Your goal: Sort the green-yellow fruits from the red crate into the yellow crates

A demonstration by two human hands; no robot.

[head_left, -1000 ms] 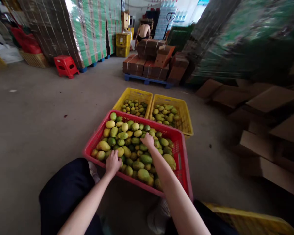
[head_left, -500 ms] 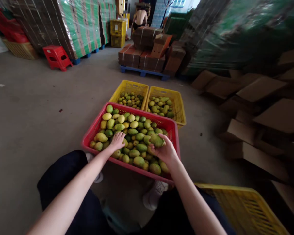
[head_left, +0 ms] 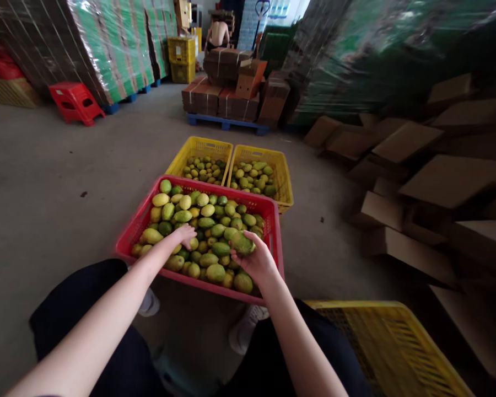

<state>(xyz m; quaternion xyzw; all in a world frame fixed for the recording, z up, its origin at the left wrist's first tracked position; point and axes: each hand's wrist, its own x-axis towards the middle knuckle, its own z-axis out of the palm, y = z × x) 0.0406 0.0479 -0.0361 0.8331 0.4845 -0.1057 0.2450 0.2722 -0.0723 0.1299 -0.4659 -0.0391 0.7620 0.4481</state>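
Note:
A red plastic crate full of green and yellow lemons stands before my knees. My right hand is closed around a large green lemon, held just above the pile at the crate's right side. At the left-middle of the pile, my left hand reaches down with its fingers apart. Its fingertips are beside a small yellowish lemon; whether they touch it is hard to see.
Behind the red crate are two yellow crates holding more lemons. Another yellow crate sits by my right leg. Cardboard boxes lie at right. Farther off are a red stool, a loaded blue pallet and a person.
The view has swung slightly right, so the scene sits farther left. My right hand, still holding the green lemon, has turned it a little. My left hand has shifted slightly within the pile.

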